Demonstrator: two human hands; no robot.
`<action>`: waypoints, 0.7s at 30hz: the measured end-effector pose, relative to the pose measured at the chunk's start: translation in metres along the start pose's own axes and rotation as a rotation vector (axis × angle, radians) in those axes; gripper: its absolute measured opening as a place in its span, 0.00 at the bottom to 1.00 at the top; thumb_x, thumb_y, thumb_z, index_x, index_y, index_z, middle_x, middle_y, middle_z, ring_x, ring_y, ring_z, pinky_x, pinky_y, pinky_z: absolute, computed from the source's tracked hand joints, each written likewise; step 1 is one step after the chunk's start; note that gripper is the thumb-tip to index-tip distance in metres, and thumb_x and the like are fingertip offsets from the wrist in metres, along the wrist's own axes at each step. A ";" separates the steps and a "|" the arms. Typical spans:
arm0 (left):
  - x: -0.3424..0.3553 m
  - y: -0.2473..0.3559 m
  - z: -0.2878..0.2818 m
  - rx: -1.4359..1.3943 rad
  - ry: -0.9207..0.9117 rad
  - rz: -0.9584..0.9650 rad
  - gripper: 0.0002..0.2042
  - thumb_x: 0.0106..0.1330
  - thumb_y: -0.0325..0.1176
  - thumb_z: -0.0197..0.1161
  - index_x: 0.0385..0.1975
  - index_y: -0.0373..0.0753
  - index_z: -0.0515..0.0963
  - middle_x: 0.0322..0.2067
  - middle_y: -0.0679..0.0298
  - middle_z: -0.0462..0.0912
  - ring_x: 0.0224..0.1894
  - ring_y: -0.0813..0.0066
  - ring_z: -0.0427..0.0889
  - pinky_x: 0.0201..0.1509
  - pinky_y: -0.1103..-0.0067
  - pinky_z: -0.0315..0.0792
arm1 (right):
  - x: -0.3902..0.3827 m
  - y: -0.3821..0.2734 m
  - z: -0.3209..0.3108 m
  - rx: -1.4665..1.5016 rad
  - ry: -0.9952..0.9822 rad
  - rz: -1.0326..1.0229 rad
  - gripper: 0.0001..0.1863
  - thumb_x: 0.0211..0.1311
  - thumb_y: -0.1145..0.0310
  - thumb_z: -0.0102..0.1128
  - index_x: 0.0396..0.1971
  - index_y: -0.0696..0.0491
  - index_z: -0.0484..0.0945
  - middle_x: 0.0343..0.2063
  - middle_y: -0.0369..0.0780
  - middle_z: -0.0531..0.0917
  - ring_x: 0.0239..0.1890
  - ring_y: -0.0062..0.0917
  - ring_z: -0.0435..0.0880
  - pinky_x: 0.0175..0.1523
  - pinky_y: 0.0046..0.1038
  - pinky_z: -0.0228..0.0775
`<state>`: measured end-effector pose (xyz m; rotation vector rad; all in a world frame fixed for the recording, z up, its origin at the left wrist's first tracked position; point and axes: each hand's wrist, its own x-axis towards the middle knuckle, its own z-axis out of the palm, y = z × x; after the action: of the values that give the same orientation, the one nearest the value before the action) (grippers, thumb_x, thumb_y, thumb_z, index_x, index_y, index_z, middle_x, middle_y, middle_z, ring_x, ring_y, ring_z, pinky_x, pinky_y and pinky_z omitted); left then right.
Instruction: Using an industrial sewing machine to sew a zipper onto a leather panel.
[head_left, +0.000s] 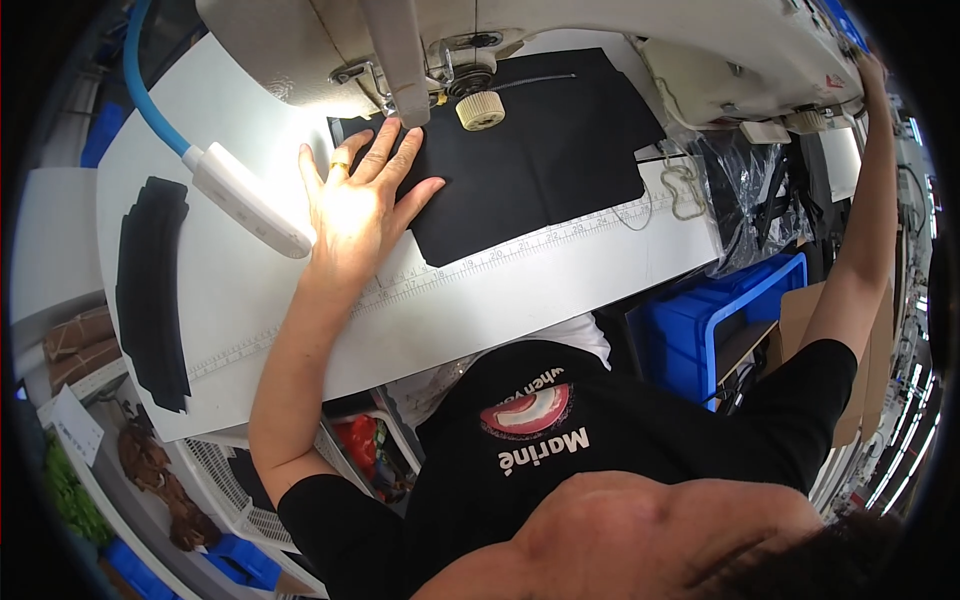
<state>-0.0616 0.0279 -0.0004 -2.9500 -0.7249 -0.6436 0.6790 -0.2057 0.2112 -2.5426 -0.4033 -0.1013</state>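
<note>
My left hand [358,200], with a ring on one finger, lies flat with its fingers spread. Its fingertips rest on the left edge of a black fabric panel [540,150], close to the needle area of a sewing machine [620,25]. A short zipper-like strip [537,79] shows on the panel near its far side. Stretched far out to the right, my right hand [872,72] reaches the right end of the machine; its fingers are small and partly hidden at the picture's rim.
A lit lamp [250,200] on a blue flexible neck hangs beside my left hand. Stacked black strips [150,290] lie on the white table's left. A printed ruler [480,262] runs along the table. Right of it are clear plastic [745,190] and a blue crate [685,330].
</note>
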 end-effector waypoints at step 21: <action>-0.003 0.016 -0.012 -0.299 -0.046 0.273 0.21 0.48 0.19 0.59 0.46 0.35 0.77 0.51 0.61 0.78 0.53 0.64 0.76 0.59 0.65 0.67 | -0.172 -0.064 0.011 0.044 0.248 -0.360 0.17 0.60 0.64 0.51 0.39 0.65 0.75 0.37 0.55 0.79 0.39 0.39 0.79 0.51 0.40 0.70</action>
<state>-0.0616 0.0109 0.0108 -3.2562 -0.2337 -0.7171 0.4960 -0.1940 0.2082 -2.3506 -0.7480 -0.5291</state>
